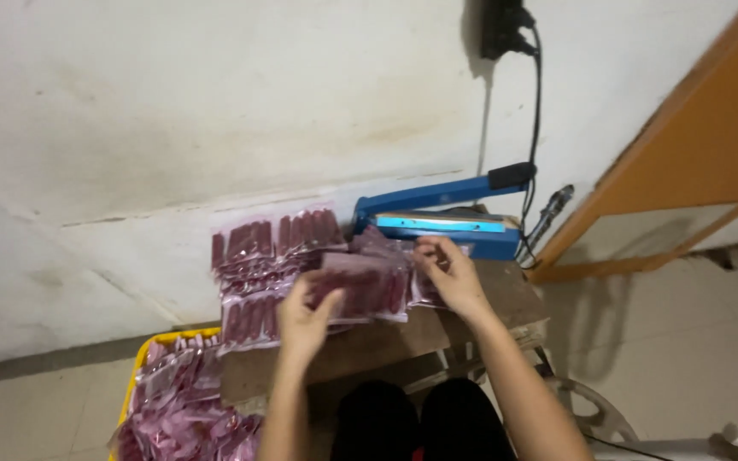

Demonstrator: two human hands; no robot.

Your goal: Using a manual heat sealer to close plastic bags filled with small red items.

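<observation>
I am pinching a pouch point(365, 288) between my left hand point(302, 318) and right hand point(448, 275). The sealer point(442, 224) is sitting just beyond my right fingertips point(427, 249).

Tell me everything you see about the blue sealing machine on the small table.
The blue sealing machine stands at the far edge of the small wooden table, against the white wall. It looks like painted metal. Its long arm, with a black handle at the right end, is raised, so the jaw stands open over a pale strip. A black cable hangs along the wall above its right end. Clear packets of dark red sticks lie next to it on the left.
</observation>
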